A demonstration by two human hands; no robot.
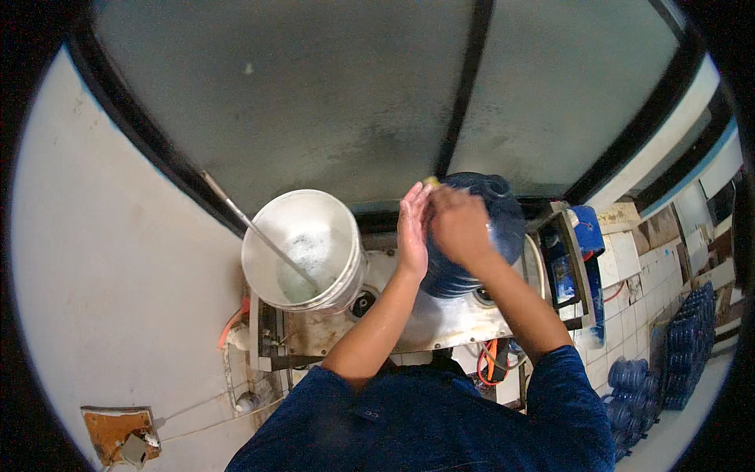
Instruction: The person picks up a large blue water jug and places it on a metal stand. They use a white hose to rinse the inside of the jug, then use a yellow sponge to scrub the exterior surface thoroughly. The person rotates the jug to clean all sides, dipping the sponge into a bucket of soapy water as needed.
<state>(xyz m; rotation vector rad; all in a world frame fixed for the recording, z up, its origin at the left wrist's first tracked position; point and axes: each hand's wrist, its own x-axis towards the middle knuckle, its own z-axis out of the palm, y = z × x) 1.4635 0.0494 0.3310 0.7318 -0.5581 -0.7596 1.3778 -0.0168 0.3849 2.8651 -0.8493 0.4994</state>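
A large blue plastic water jug [507, 221] stands on a metal worktop [436, 321] before me. My left hand [413, 227] lies along the jug's left side, fingers extended and close together. My right hand [463, 224], blurred, is over the jug, its fingers curled beside the left fingertips. A small yellow piece [432, 181], perhaps a sponge, shows at the fingertips; which hand holds it is unclear. Left of the hands is a white plastic bucket [348, 289] with foamy liquid inside. A thin metal rod [236, 212] leans in the bucket.
Frosted glass panels [354, 106] in dark frames rise behind the worktop. A metal frame [581, 265] and a blue container [587, 230] stand to the right. Several blue jugs [690, 342] are stacked at the lower right. A white wall [118, 236] borders the left.
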